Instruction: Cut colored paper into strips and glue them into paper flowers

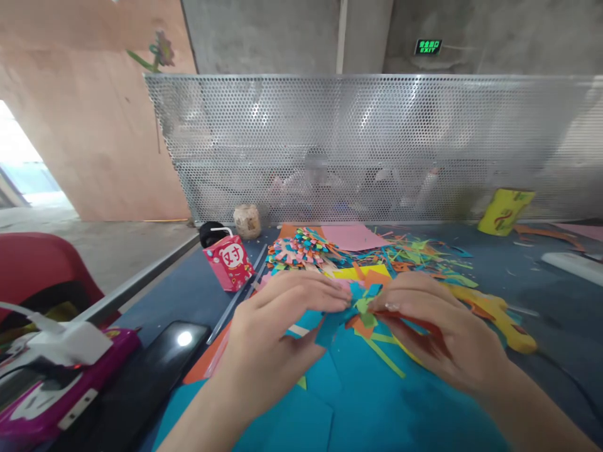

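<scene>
Over the blue paper sheets my two hands meet at a small paper flower of green, blue and orange strips. My left hand is closed, with its fingertips pinching the blue paper on the flower's left side. My right hand is closed too, thumb and fingers at the flower's right edge. The fingers partly cover the flower, and a reddish-orange paper shows under the right palm. Loose green strips lie just below. Behind the hands is a heap of finished-looking fringed paper pieces in several colours.
Right of my right hand lies a yellow glue gun with a dark cord. Paper scraps spread before a perforated metal screen. On the left are a red drink carton, a black phone and a purple power strip.
</scene>
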